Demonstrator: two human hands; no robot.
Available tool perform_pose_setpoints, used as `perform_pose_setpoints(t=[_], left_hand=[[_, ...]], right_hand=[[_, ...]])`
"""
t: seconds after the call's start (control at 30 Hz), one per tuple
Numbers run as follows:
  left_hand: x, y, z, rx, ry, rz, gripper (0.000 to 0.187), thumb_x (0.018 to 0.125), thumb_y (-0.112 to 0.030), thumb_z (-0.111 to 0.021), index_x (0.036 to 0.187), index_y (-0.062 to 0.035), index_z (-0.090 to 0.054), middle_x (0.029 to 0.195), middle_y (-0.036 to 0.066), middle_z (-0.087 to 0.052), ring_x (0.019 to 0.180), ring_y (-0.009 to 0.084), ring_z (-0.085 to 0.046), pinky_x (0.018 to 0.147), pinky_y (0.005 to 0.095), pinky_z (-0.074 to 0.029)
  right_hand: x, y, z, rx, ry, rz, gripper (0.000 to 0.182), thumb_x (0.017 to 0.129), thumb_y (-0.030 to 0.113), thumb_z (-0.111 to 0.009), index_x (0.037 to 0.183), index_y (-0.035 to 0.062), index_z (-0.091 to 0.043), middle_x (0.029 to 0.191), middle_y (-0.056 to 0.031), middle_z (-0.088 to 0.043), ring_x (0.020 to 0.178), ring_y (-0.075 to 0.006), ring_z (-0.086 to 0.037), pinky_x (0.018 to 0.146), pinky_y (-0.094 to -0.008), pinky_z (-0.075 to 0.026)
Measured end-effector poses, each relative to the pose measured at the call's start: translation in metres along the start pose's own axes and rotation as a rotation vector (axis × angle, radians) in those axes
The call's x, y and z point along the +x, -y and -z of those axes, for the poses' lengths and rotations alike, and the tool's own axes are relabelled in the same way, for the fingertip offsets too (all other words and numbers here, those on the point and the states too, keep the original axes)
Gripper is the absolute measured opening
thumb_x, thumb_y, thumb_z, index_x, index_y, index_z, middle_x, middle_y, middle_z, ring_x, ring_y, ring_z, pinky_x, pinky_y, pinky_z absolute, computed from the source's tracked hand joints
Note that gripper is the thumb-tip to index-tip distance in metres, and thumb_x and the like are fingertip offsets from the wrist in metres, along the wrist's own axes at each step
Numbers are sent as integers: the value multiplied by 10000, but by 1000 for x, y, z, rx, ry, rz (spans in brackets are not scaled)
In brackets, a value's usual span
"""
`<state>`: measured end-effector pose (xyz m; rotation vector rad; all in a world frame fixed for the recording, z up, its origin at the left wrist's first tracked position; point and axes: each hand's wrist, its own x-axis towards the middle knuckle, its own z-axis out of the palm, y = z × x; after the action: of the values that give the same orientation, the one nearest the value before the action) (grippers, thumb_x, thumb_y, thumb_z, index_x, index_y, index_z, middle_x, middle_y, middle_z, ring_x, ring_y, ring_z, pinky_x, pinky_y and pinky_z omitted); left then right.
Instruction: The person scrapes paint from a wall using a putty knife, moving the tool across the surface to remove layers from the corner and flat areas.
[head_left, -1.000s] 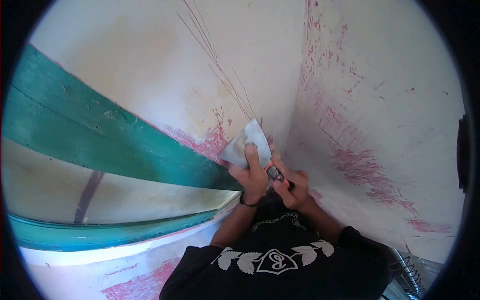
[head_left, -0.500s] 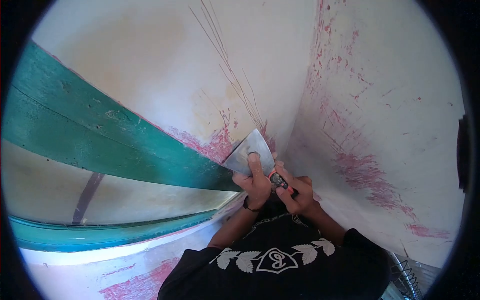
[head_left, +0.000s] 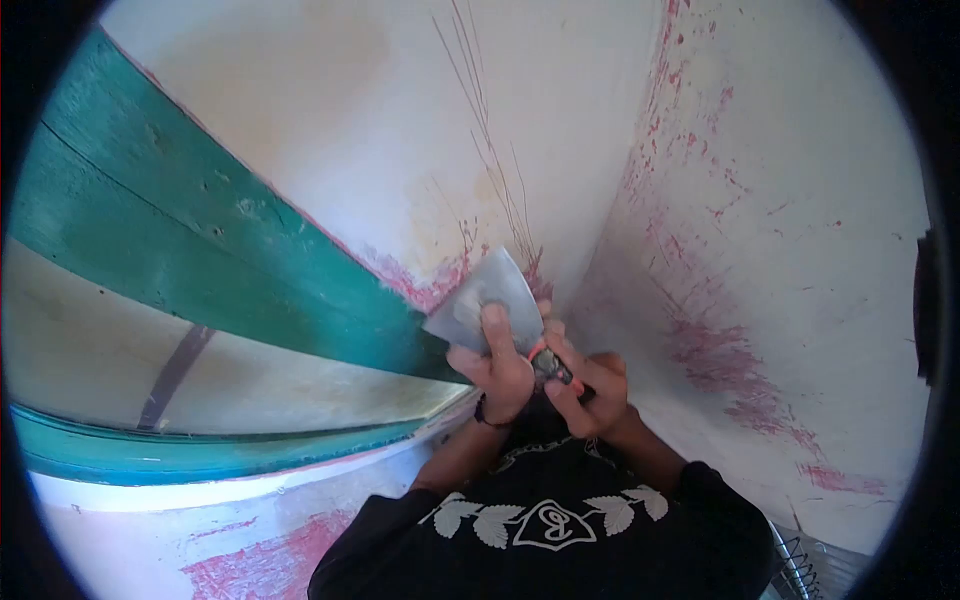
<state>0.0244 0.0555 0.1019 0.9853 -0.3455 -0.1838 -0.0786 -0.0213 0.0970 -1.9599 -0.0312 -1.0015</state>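
A putty knife (head_left: 515, 285) with a wide metal blade and a red and black handle is held in front of my chest, its blade tilted up to the left. The thumb of my left hand (head_left: 502, 365) lies on the blade's face, with the other fingers partly hidden behind it. My right hand (head_left: 592, 388) is wrapped round the handle. Behind the blade is the white wall (head_left: 400, 150), with a reddish scraped patch beside the blade's left edge. Whether the blade touches the wall cannot be made out.
A green painted wooden frame (head_left: 220, 250) runs along the left, with a pale panel (head_left: 270, 385) below it. The right wall (head_left: 790, 250) bears red scrape marks and meets the other wall in a corner. Coiled wire (head_left: 795, 570) shows at the lower right.
The blade and my left hand have shifted slightly left and up, while my right hand stays nearly in place. The view has turned a little, so the walls appear shifted.
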Motion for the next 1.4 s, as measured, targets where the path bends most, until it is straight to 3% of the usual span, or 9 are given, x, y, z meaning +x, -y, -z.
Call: perform_pose_setpoints(t=[0.17, 0.27, 0.53, 0.73, 0.83, 0.9, 0.93, 1.13, 1.4], left_hand=[[5, -16, 0, -247, 80, 107, 393, 1037, -284, -563, 1024, 108, -592, 802, 199, -701, 621, 238, -697, 568, 351, -584], [-8, -7, 11, -53, 52, 37, 387, 1041, -280, -553, 1032, 106, -590, 822, 211, -703, 637, 244, -705, 578, 352, -594], [-6, -9, 10, -81, 52, 40, 326, 1049, -221, -530, 1081, 98, -584, 854, 197, -714, 647, 222, -706, 571, 331, -592], [-2, -17, 13, 33, 53, -20, 353, 1045, -237, -541, 1110, 106, -595, 901, 210, -724, 639, 221, -705, 556, 326, -586], [-1, -12, 14, 65, 45, -66, 370, 1041, -242, -549, 1108, 118, -601, 923, 220, -730, 623, 230, -707, 534, 321, -581], [-1, -16, 13, 47, 40, -55, 369, 1040, -237, -550, 1115, 121, -597, 929, 219, -731, 620, 231, -709, 523, 322, -578], [-2, -20, 15, 13, 75, -11, 363, 1048, -227, -538, 1126, 120, -611, 962, 194, -733, 710, 201, -720, 609, 323, -611], [0, -24, 15, -79, 106, 48, 359, 1043, -209, -550, 1162, 126, -603, 978, 209, -728, 709, 216, -724, 605, 332, -617], [2, -20, 16, -91, 106, -21, 329, 1041, -185, -551, 1150, 122, -597, 953, 195, -728, 716, 223, -727, 615, 337, -620]], right_hand=[[6, 10, -3, 44, 18, -20, 473, 836, 48, -672, 1280, -102, -608, 660, -146, -650, 508, -180, -631, 530, -288, -496], [-12, 8, -4, 32, 29, -60, 479, 839, 47, -670, 1291, -98, -603, 646, -143, -637, 515, -172, -626, 537, -284, -491], [-24, 7, -9, 45, 53, -140, 510, 836, 43, -667, 1322, -92, -587, 705, -161, -671, 543, -172, -633, 569, -264, -489], [-30, 7, -28, 148, -56, -155, 494, 874, 71, -651, 1341, -74, -583, 700, -136, -670, 587, -107, -625, 594, -253, -479], [-39, 1, -28, 419, -30, -414, 484, 898, 85, -641, 1350, -75, -574, 733, -130, -691, 634, -97, -629, 647, -237, -484], [-36, 12, -27, 189, -8, -323, 487, 905, 87, -639, 1358, -77, -565, 790, -128, -700, 660, -103, -630, 683, -237, -490], [-36, 18, -26, 82, 2, -276, 489, 909, 88, -638, 1362, -78, -560, 818, -127, -705, 673, -106, -631, 701, -237, -493], [-37, 25, -26, 184, 16, -219, 505, 903, 85, -644, 1372, -78, -550, 1026, -187, -721, 715, -135, -663, 702, -266, -526], [-39, 9, -31, 22, -45, -44, 572, 894, 111, -629, 1408, -104, -497, 913, -152, -722, 654, -96, -621, 637, -233, -490]])
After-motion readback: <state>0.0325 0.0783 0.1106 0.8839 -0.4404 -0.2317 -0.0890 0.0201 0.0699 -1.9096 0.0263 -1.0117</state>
